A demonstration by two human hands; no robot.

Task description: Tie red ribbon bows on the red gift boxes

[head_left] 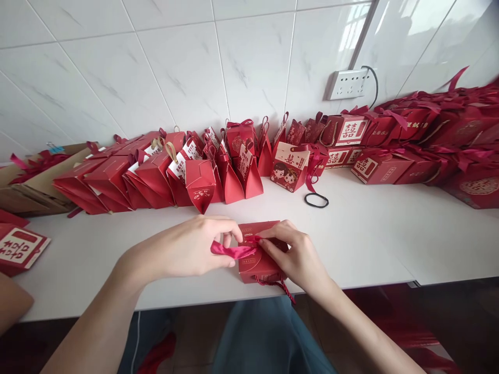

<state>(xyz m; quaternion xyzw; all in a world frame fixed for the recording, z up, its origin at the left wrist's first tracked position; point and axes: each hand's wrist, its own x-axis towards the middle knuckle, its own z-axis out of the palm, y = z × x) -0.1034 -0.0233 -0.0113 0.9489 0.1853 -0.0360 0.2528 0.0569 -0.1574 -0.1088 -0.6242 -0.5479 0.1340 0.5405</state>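
A red gift box (249, 270) lies on the white table in front of me, close to its front edge. Across its top runs a pink-red satin ribbon (234, 251). My left hand (206, 244) is closed around the ribbon's loose length at the left of the box. On the box's top, my right hand (292, 249) pinches the ribbon near its middle, thumb and forefinger together. A twisted red cord handle (286, 291) hangs from the box's near side over the table edge.
Rows of red gift boxes (148, 171) stand along the tiled wall, with more stacked boxes (421, 124) at the right. A black hair tie (316, 200) lies beyond my right hand. A cardboard carton (42, 192) holds ribbons at the left. Another person's arm (13, 296) shows at the left edge.
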